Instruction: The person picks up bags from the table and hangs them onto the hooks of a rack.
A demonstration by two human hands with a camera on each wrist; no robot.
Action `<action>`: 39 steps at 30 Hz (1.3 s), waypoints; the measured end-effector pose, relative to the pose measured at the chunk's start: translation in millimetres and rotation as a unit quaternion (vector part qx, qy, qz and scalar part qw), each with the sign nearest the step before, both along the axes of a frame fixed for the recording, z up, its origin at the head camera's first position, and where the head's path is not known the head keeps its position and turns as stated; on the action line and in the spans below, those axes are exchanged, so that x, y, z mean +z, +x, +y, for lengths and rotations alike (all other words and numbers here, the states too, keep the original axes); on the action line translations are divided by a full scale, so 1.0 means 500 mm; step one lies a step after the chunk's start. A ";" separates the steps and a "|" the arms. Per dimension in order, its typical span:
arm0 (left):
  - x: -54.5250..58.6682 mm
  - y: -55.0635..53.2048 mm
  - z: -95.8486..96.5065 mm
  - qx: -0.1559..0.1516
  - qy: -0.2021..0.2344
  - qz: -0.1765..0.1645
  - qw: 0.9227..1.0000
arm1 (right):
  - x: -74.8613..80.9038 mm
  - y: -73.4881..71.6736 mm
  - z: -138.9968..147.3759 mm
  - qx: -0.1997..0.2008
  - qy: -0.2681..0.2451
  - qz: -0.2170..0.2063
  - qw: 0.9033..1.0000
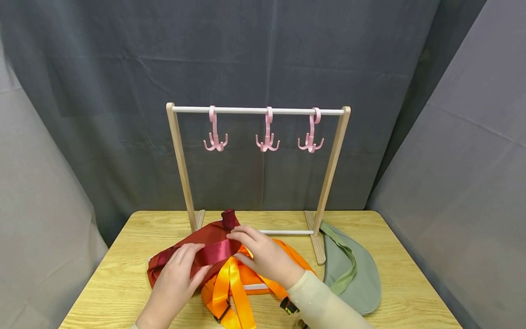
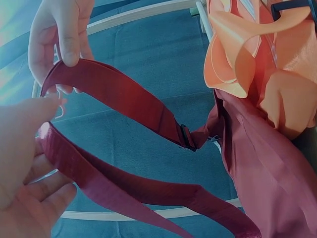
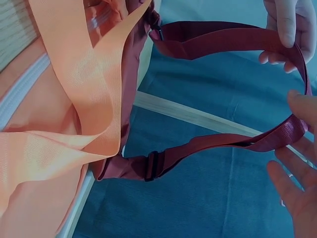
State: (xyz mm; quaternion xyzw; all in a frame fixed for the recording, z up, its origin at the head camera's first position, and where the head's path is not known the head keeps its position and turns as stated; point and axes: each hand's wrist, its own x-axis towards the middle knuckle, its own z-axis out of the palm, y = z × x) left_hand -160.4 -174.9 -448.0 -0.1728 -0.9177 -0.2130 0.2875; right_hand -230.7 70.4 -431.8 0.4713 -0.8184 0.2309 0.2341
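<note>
A dark red fabric bag (image 1: 209, 232) lies on the left of the tabletop, in front of the rack's left foot. Its wide strap (image 1: 215, 252) is raised in a loop, with a black slider (image 2: 186, 137) on it in the left wrist view. My left hand (image 1: 176, 272) pinches this strap between thumb and fingers. A short way along the same strap, my right hand (image 1: 267, 256) pinches it too, above an orange bag (image 1: 246, 275). Loose orange straps (image 1: 235, 294) hang over the orange bag's front. Part of the orange bag is hidden under my right forearm.
Behind the bags stands a wooden rack (image 1: 334, 169) with a white top bar (image 1: 242, 110). Pink hooks hang from it: left (image 1: 215, 137), middle (image 1: 268, 137) and right (image 1: 311, 137). A grey-green bag (image 1: 363, 274) lies by the rack's right foot on the wooden table (image 1: 411, 292).
</note>
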 end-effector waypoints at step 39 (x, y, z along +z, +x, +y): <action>0.052 -0.005 -0.005 0.000 0.020 0.023 1.000 | 0.059 -0.018 -0.003 0.003 0.001 0.017 1.000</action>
